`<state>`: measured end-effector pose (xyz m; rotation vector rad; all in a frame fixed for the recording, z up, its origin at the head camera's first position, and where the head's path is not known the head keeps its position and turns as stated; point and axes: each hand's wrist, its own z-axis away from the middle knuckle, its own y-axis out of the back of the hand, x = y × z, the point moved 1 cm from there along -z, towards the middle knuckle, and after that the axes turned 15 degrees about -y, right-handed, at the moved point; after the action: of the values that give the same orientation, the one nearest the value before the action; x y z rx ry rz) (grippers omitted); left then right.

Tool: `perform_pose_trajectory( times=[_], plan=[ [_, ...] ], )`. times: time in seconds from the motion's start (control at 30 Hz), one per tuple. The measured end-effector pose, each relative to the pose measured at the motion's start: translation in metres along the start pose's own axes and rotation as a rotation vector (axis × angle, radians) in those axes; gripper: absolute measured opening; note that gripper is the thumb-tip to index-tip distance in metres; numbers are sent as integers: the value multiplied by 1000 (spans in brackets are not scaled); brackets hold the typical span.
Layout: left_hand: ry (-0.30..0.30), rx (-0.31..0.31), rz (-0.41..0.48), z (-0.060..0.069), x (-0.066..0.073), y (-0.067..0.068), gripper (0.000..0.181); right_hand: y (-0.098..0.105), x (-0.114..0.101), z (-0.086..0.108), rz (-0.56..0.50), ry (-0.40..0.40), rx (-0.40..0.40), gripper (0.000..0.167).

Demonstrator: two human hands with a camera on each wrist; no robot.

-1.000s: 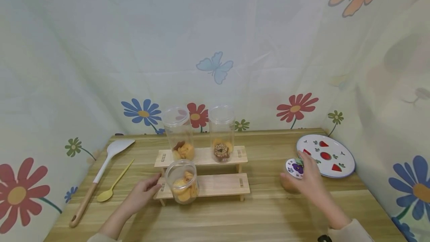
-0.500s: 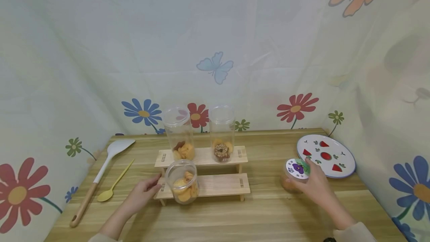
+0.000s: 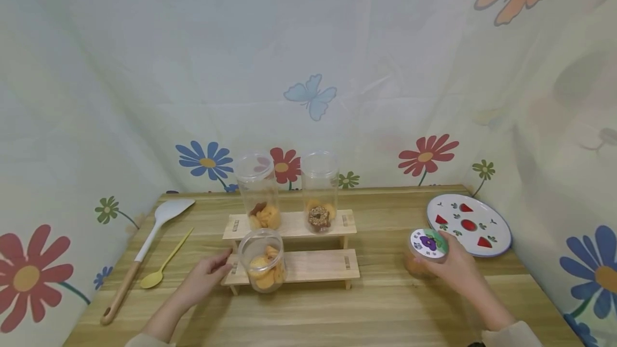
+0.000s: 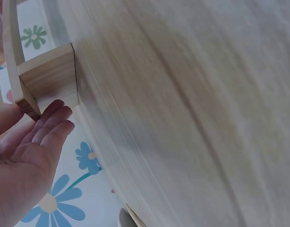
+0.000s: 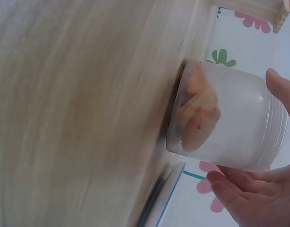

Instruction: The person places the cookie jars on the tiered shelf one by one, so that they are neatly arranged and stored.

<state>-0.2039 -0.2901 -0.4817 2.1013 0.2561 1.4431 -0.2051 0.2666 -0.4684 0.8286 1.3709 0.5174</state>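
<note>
My left hand (image 3: 201, 278) is at the left end of the low front wooden stand (image 3: 324, 265), thumb on the board's edge and fingers below it, as the left wrist view shows (image 4: 31, 151). A clear jar of yellow cookies (image 3: 262, 262) stands on that stand's left part. At the right, my right hand (image 3: 458, 268) grips a short clear jar (image 3: 415, 264) near its top. Its lid (image 3: 428, 243) bears a purple flower print. Cookies lie at the bottom of this jar (image 5: 234, 118) in the right wrist view, where its base is at the tabletop.
Two tall clear jars, a left one (image 3: 257, 191) and a right one (image 3: 320, 191), with cookies inside, stand on the rear wooden stand (image 3: 291, 225). A white spatula (image 3: 153, 237) and a yellow spoon (image 3: 161, 270) lie left. A fruit-patterned plate (image 3: 498, 229) lies at the back right.
My right hand has shifted round the flower-printed lid to its right side, and more of the lid shows. The jar has stayed about where it was. My left hand has not visibly moved.
</note>
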Motion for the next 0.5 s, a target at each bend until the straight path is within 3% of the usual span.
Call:
perform_pose_trajectory(
  times=[0.5],
  plan=[
    [20,-14,-3,-1,-6,0,50,14,-34,12,10,19,-11,108]
  ],
)
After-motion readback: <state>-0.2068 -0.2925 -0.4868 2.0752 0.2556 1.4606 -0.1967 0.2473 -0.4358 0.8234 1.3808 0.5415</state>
